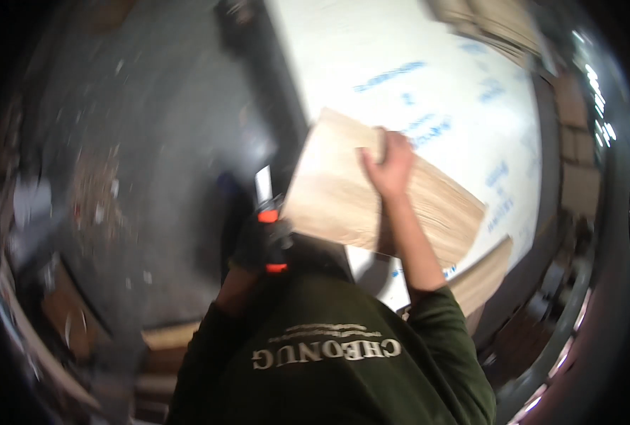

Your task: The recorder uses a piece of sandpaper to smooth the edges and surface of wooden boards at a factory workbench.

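A grey floor (152, 127), littered with pale scraps, fills the left side. A large white worktop (428, 78) with blue print stretches to the right. Bright lights (598, 99) glare along the far right edge.

The wood-grain sheet (343, 191) was a thin, pale beige piece of veneer or laminate — held up off the white table (428, 92), tilted, its far end bending down. The black tool (267, 237) with orange bits and a white blade-like tip stood upright — just beside the sheet's left edge.
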{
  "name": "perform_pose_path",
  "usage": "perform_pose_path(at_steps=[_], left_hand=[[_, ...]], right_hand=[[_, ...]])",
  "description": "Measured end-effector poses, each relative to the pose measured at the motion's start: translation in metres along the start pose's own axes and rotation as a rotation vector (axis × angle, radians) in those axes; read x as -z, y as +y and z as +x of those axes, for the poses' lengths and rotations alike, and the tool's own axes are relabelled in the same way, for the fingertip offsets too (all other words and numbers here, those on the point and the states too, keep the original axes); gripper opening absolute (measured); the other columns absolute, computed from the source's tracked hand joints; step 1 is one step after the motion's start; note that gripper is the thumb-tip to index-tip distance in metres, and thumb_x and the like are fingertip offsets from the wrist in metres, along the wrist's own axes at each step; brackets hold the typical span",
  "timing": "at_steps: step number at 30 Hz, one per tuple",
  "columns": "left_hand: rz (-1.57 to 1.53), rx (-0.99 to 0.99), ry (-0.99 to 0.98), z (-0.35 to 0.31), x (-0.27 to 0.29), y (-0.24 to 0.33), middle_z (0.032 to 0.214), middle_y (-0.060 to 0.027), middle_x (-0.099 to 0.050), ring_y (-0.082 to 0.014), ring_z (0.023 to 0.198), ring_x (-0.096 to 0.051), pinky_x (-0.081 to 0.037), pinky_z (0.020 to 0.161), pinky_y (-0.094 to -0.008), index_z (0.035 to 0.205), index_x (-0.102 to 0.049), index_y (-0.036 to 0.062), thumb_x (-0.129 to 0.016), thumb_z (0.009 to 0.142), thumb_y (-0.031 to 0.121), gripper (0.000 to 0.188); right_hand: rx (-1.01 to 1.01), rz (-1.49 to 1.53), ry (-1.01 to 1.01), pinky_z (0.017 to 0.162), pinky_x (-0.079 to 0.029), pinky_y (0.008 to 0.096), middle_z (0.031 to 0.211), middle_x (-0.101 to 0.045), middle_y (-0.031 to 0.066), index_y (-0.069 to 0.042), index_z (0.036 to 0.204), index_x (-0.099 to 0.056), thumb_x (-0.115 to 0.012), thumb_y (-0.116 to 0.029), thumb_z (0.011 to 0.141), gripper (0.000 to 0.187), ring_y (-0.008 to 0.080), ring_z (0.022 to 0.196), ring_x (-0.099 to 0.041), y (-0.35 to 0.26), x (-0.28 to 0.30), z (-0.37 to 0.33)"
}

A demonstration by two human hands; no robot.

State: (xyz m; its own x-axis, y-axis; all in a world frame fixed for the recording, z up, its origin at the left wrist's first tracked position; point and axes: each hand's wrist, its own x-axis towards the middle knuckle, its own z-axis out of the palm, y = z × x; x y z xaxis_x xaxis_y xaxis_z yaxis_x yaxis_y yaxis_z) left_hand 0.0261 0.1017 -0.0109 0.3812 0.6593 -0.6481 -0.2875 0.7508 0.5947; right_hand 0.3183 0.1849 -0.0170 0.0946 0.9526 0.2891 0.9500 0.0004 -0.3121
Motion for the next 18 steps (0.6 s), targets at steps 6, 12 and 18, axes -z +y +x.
perform_pose_path(at_steps=[6, 12, 18], left_hand=[[0.374, -0.278, 0.017, -0.014, -0.052, 0.048, 0.063, -0.0005, -0.058, -0.0095, 0.056, -0.053, -0.043, 0.053, -0.0256, 0.077, -0.064, 0.0026, -0.063, 0.080, 0.009, 0.007], [0.029, -0.357, -0.239, -0.021, -0.060, 0.082, 0.089, -0.0069, -0.064, -0.0131, 0.069, -0.060, -0.051, 0.064, -0.0263, 0.108, -0.059, -0.0004, -0.067, 0.081, 0.002, 0.029], [0.656, -0.804, -0.477, -0.068, -0.090, 0.154, 0.093, -0.0088, -0.067, -0.0188, 0.084, -0.067, -0.053, 0.070, -0.0317, 0.100, -0.063, 0.0009, -0.071, 0.082, 0.007, 0.020]], right_hand=[[-0.282, 0.005, -0.152, 0.080, -0.049, 0.0438, 0.086, -0.066, 0.0191, -0.002, 0.085, -0.068, -0.063, -0.073, 0.069, 0.073, 0.0352, 0.086, -0.064, -0.001, 0.063, 0.057], [-0.128, -0.019, 0.560, 0.054, -0.046, 0.0400, 0.056, -0.057, 0.0128, -0.007, 0.057, -0.057, -0.068, -0.070, 0.067, 0.065, 0.0325, 0.058, -0.060, -0.048, 0.193, 0.055], [0.012, 0.509, 1.326, 0.062, -0.037, 0.0362, 0.060, -0.046, 0.0050, -0.009, 0.059, -0.043, -0.033, -0.057, 0.099, 0.063, 0.0212, 0.057, -0.045, -0.067, 0.264, 0.002]])
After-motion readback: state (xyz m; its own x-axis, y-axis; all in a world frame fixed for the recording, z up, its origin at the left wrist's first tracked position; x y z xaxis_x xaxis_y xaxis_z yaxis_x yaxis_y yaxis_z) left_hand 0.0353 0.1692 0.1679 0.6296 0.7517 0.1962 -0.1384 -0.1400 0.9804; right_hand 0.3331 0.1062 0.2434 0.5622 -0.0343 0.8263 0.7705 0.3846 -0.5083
